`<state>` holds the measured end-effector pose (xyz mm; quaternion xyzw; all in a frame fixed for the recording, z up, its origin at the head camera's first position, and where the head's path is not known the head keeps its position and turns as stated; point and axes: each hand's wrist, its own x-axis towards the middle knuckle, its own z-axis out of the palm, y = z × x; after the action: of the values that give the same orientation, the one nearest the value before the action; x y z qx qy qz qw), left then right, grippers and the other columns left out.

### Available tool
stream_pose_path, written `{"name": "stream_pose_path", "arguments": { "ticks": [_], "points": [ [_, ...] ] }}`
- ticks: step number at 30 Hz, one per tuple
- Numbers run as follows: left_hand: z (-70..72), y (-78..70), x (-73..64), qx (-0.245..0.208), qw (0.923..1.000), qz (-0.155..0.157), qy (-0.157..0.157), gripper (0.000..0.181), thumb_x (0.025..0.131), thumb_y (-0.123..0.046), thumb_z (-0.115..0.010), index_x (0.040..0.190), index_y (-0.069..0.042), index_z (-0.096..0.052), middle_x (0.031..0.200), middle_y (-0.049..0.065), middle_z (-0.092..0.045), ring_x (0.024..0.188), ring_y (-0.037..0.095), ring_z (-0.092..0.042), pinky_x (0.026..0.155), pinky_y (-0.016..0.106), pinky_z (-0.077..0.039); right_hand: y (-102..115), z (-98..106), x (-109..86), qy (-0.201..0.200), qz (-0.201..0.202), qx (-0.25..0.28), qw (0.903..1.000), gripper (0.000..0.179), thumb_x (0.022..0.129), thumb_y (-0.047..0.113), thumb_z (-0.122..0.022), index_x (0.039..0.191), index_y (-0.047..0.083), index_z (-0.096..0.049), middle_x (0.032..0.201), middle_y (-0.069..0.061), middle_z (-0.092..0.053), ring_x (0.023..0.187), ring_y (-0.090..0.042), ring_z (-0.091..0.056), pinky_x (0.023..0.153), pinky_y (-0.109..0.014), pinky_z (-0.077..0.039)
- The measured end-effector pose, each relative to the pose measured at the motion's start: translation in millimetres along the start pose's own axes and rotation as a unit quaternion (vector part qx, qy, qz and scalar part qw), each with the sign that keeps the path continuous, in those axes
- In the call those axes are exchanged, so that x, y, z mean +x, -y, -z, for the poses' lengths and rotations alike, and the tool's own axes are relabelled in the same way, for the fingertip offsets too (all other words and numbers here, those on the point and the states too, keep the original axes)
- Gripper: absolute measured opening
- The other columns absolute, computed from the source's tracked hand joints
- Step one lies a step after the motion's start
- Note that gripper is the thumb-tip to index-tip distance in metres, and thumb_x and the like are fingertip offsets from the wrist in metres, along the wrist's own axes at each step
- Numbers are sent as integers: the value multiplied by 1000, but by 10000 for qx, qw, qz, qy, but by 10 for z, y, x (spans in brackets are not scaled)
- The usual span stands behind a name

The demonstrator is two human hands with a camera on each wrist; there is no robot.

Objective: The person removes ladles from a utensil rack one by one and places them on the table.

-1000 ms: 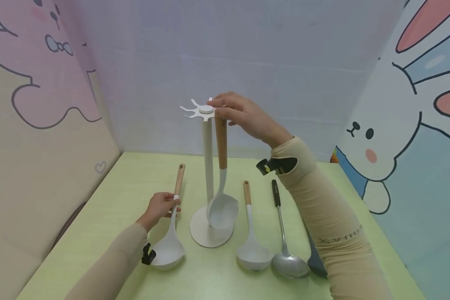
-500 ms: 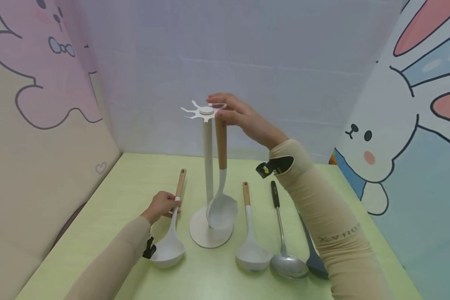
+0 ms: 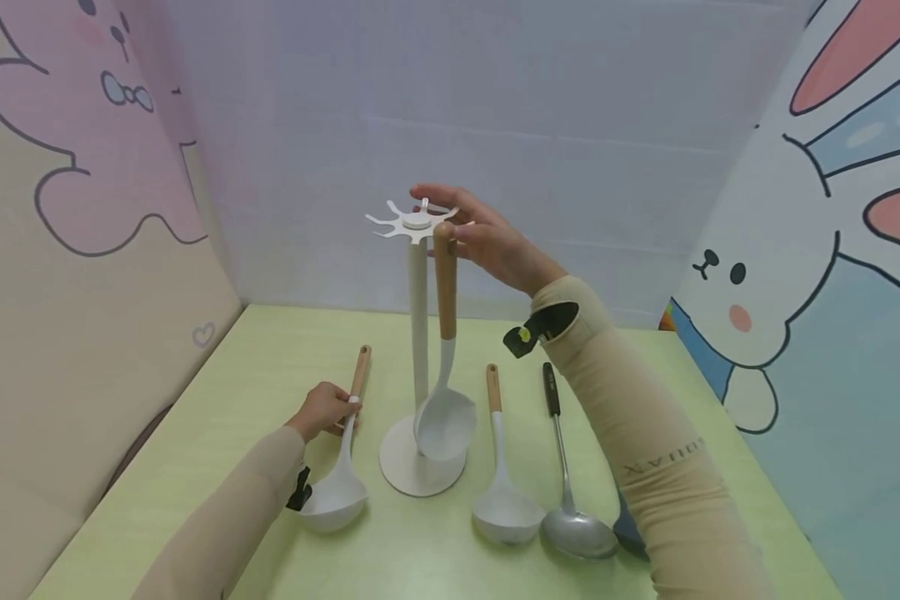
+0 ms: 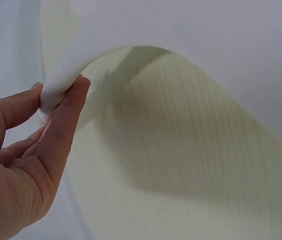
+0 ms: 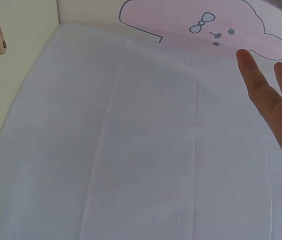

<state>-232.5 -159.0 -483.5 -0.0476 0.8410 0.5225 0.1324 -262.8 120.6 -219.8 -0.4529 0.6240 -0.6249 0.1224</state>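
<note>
My left hand (image 3: pixel 324 411) pinches the neck of a white ladle (image 3: pixel 336 497) with a wooden handle, left of the stand. In the left wrist view, thumb and fingers (image 4: pixel 63 127) close on its white neck (image 4: pixel 63 75). A white utensil stand (image 3: pixel 417 333) rises from a round base, with hooked arms at its top. Another white ladle (image 3: pixel 447 421) hangs upright at the stand's right side, wooden handle up. My right hand (image 3: pixel 495 246) is at the stand's top, thumb by that handle's end, other fingers extended behind the hooks. The right wrist view shows its fingers (image 5: pixel 256 82) fairly straight.
Right of the stand lie a third white ladle (image 3: pixel 506 510), a steel ladle (image 3: pixel 579 532) with a black handle, and a dark grey utensil (image 3: pixel 628 529) partly behind the right sleeve. The pale green table (image 3: pixel 412 562) meets a cloth backdrop (image 3: pixel 307 167) behind.
The right hand's thumb has shifted off the hanging ladle's handle end, which now shows. The stand's hooks have turned slightly. The left ladle's handle end has moved a little towards me.
</note>
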Motion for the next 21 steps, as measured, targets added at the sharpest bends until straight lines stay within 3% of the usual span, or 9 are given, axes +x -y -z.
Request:
{"name": "stream_pose_path", "arguments": {
  "ticks": [8, 10, 16, 21],
  "points": [
    [14, 35, 31, 158, 9998, 128, 25, 19, 94, 1, -61, 101, 19, -63, 80, 20, -71, 68, 22, -70, 61, 34, -59, -37, 26, 2, 13, 122, 256, 9996, 69, 87, 15, -49, 149, -7, -31, 151, -20, -35, 122, -25, -46, 104, -49, -38],
    [17, 48, 31, 161, 9998, 134, 54, 19, 94, 2, -61, 101, 20, -63, 80, 21, -70, 68, 22, -70, 61, 34, -59, -53, 40, -6, 33, 187, 285, 9994, 64, 86, 16, -50, 146, -6, -37, 153, -21, -33, 124, -25, -45, 104, -51, -38],
    [19, 65, 35, 106, 9997, 173, 107, 18, 94, 2, -60, 100, 20, -62, 80, 21, -70, 67, 23, -70, 61, 35, -59, -73, 66, -9, 106, 354, 376, 9986, 38, 87, 15, -51, 123, 20, -61, 157, -23, -28, 127, -28, -42, 102, -53, -39],
    [19, 43, 51, 47, 9997, 184, 163, 18, 95, 2, -60, 100, 20, -60, 79, 20, -70, 65, 23, -71, 61, 34, -59, -71, 75, -6, 85, 449, 323, 9984, 39, 86, 14, -50, 123, 18, -62, 154, -25, -31, 125, -28, -44, 101, -54, -40]
  ]
}}
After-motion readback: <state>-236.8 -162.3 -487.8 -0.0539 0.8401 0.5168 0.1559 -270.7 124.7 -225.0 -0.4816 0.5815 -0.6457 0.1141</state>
